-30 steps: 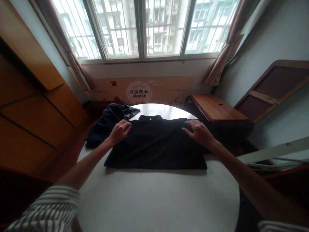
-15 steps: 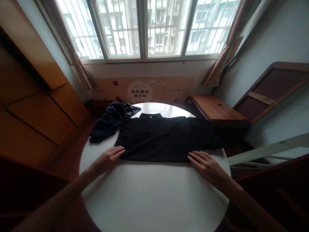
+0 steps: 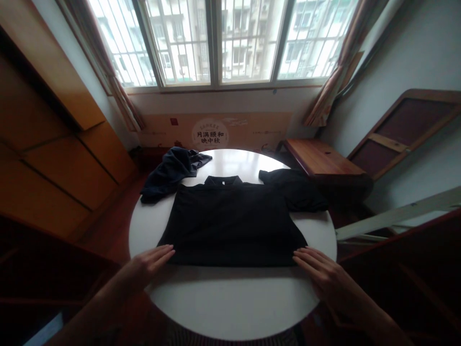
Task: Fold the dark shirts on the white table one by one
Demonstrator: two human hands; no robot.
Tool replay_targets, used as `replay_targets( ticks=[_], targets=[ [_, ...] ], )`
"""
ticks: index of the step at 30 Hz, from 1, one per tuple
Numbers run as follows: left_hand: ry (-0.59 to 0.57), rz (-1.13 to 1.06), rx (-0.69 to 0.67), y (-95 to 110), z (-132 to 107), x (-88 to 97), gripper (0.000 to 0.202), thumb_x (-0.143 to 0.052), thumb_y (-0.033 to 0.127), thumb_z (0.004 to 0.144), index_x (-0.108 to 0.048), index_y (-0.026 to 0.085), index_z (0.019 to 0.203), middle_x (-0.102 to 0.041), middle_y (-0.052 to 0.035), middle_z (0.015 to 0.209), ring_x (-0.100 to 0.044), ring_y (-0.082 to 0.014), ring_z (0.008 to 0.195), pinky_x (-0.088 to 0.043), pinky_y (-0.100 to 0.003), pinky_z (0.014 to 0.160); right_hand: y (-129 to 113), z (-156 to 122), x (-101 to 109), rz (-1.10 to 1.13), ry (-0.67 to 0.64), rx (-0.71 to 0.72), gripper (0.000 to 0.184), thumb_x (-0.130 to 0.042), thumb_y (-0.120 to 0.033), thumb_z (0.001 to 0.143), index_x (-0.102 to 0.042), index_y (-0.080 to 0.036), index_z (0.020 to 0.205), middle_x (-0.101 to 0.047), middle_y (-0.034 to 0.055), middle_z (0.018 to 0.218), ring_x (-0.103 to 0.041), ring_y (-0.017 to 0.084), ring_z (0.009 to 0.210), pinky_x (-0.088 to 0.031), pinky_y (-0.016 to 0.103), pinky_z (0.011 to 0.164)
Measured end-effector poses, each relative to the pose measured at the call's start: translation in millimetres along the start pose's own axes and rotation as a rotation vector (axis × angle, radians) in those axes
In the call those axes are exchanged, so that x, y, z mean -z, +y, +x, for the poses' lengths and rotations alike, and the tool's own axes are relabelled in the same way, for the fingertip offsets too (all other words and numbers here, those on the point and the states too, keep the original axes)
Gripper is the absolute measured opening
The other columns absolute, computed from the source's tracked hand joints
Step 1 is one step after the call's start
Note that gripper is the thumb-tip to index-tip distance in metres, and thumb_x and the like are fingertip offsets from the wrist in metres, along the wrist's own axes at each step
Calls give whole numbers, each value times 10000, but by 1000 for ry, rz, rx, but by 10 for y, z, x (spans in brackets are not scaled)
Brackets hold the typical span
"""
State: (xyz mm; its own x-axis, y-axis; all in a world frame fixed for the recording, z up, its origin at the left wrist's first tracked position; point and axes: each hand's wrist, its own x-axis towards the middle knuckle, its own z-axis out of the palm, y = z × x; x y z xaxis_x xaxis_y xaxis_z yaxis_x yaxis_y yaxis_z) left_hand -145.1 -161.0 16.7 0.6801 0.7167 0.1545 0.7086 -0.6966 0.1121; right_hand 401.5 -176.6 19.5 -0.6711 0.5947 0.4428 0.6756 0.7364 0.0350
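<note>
A black collared shirt (image 3: 230, 221) lies folded and flat on the white round table (image 3: 230, 302), its collar at the far side and a straight edge towards me. My left hand (image 3: 153, 259) is at its near left corner, fingertips on top of the cloth and thumb hidden. At the near right corner, my right hand (image 3: 319, 264) has its fingers together over the fabric, thumb out of sight as well. Both hands appear to grip the shirt by these corners.
Dark blue crumpled clothing (image 3: 169, 173) rests on the table's far left. Another black garment (image 3: 302, 190) lies at the right, beside the shirt. A wooden desk (image 3: 324, 158) stands beyond on the right, with orange cabinets (image 3: 72, 168) to the left and a barred window behind.
Both hands have moved towards me and further apart, and the shirt has slid nearer with them. The black garment at the right now shows separately from it. The view has shifted slightly.
</note>
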Motion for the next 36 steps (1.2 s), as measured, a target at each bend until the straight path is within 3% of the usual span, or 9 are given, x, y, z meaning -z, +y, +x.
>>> replay_targets(
  ticks=[3, 6, 10, 14, 20, 25, 28, 31, 36],
  targets=[
    [-72, -37, 59, 167, 209, 211, 265, -594, 237, 915, -725, 201, 1143, -723, -120, 1155, -709, -251, 1004, -596, -357, 869, -69, 239, 75, 108, -14, -86, 489, -435, -7, 724, -718, -180, 1085, -737, 116, 1047, -682, 265, 997, -584, 430, 874],
    [-55, -99, 73, 245, 814, 304, 310, -450, 324, 1013, -734, 206, 1053, -741, -90, 1048, -705, -206, 950, -560, -338, 882, -152, 830, -27, 206, -37, -123, 431, -434, -57, 819, -697, -143, 1150, -715, 138, 1140, -658, 264, 1081, -556, 427, 938],
    [-40, -94, 89, 113, 1727, 64, 430, -362, 334, 1039, -548, 184, 1397, -505, -126, 1479, -446, -272, 1380, -346, -488, 1137, -312, 1595, -415, 303, -243, -67, 464, -448, -320, 989, -531, -159, 1417, -534, 139, 1454, -478, 284, 1351, -378, 507, 1125],
    [-168, -84, 257, -271, 2113, -265, 556, -353, 479, 1023, -322, 287, 1545, -233, -73, 1627, -176, -334, 1503, -150, -662, 1152, -370, 1750, -751, 313, -375, -74, 593, -460, -527, 981, -398, -276, 1515, -284, 89, 1614, -224, 323, 1489, -203, 600, 1172],
    [-92, -37, 367, -659, 1949, -389, 529, -294, 435, 1031, -306, 323, 1548, -241, -36, 1629, -161, -276, 1514, -93, -622, 1178, -371, 1404, -727, 297, -373, -110, 688, -428, -575, 979, -238, -289, 1575, -197, 90, 1639, -137, 311, 1511, -118, 604, 1187],
    [155, -17, 693, -695, 1723, -359, 581, -438, 360, 972, -397, 108, 1494, -281, -208, 1594, -185, -372, 1494, -207, -614, 1157, -415, 1258, -643, 307, -375, -114, 696, -421, -574, 982, -219, -282, 1580, -186, 87, 1640, -145, 312, 1510, -133, 603, 1188],
    [290, -152, 851, -743, 1497, -240, 686, -596, 352, 881, -394, 41, 1458, -429, -287, 1472, -434, -372, 1367, -397, -498, 1078, -425, 1235, -650, 309, -366, -120, 690, -431, -564, 980, -230, -283, 1578, -207, 84, 1638, -161, 317, 1506, -139, 609, 1185],
    [243, -496, 1010, -819, 1274, -49, 816, -721, 449, 785, -406, 77, 1439, -641, -224, 1221, -672, -302, 1033, -546, -383, 824, -421, 1282, -624, 298, -388, -118, 687, -438, -568, 976, -262, -273, 1571, -236, 100, 1632, -192, 334, 1494, -159, 619, 1174],
    [-25, -901, 1031, -895, 1165, 147, 685, -828, 624, 576, -704, 124, 1028, -722, -83, 834, -688, -231, 763, -485, -259, 572, -409, 1618, -468, 246, -427, -114, 617, -546, -520, 937, -463, -211, 1465, -512, 168, 1435, -454, 378, 1299, -415, 569, 1016]
  ],
)
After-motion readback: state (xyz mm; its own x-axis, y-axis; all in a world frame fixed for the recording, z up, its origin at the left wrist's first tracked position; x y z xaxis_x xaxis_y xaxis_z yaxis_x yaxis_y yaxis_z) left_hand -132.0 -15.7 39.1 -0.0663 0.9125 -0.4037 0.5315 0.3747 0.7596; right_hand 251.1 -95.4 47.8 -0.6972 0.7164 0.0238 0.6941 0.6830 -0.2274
